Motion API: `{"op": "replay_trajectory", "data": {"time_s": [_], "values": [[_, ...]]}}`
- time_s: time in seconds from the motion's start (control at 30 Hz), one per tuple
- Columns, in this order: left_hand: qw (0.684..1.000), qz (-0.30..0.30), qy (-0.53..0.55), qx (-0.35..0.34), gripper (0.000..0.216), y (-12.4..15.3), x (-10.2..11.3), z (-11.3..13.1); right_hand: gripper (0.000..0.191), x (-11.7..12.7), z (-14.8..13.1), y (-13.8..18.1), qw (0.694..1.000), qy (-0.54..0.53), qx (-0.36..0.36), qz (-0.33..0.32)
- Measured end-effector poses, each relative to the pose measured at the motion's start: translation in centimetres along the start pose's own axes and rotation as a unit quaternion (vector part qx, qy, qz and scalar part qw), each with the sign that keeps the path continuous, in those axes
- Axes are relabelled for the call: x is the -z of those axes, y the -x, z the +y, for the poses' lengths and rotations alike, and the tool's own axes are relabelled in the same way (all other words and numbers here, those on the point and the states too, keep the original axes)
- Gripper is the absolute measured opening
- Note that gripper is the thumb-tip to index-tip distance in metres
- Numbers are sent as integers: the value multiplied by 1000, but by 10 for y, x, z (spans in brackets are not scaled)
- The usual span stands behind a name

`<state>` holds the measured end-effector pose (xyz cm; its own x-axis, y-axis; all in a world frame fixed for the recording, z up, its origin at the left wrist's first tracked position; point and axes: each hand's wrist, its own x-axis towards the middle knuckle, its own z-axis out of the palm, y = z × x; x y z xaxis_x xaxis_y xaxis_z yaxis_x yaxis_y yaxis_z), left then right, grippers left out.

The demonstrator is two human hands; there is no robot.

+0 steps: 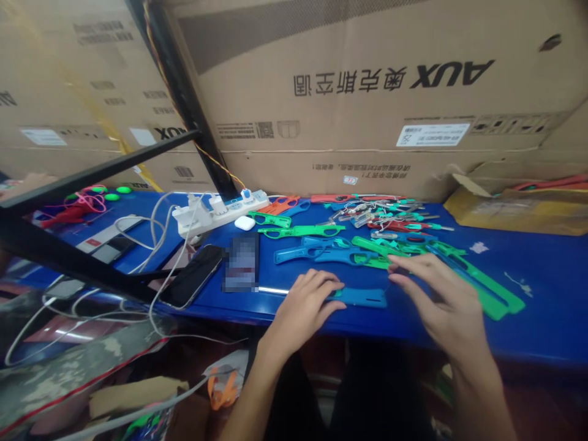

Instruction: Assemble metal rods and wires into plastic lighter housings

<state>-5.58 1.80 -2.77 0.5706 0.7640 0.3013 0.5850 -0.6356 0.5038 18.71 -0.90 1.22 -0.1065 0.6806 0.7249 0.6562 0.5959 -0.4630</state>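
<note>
My left hand is closed round a blue lighter casing, flat on the table near its front edge. A thin metal rod sticks out to the left of that hand, and a bit of green shows under its fingers. Just beyond the casing's right end, my right hand has thumb and forefinger brought together; whatever is between them is too small to make out. Behind the hands lie blue casing halves and green casing halves. Farther back is a heap of small lighter parts with wires.
A blue table carries a blurred-out phone, a dark phone, a white earbud case and a power strip with cables. A black metal frame crosses the left. Cardboard boxes stand behind; an open carton sits right.
</note>
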Motion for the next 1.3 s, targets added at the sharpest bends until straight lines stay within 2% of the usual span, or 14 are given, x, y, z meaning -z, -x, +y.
{"op": "replay_trajectory", "data": {"time_s": [0.23, 0.5, 0.57, 0.73, 0.9, 0.97, 1.07, 1.3], "values": [[1000, 11, -10, -12, 29, 0, 0, 0, 33, 6, 1, 8, 1000, 8, 1, -2], [1000, 8, 0, -12, 28, 0, 1, 0, 17, 13, -2, 9, 1000, 2, -21, 8], [1000, 7, 3, -11, 28, 0, 1, 0, 20, 12, -4, 7, 1000, 8, -14, 20], [1000, 5, 5, -3, 27, 0, 1, 1, 33, 13, -3, 6, 1000, 8, 12, 5], [1000, 9, 0, 2, 28, -1, 1, 1, 45, 20, 6, 13, 996, -69, 10, -48], [1000, 11, -4, 3, 27, -1, 1, 0, 39, 19, 6, 14, 995, -94, 9, -45], [1000, 9, -10, -3, 26, -2, 1, -1, 24, 12, 2, 10, 996, -91, -7, -6], [999, 13, -23, -27, 24, -3, 1, -2, 28, 4, -1, -3, 999, -46, -26, -6]]}}
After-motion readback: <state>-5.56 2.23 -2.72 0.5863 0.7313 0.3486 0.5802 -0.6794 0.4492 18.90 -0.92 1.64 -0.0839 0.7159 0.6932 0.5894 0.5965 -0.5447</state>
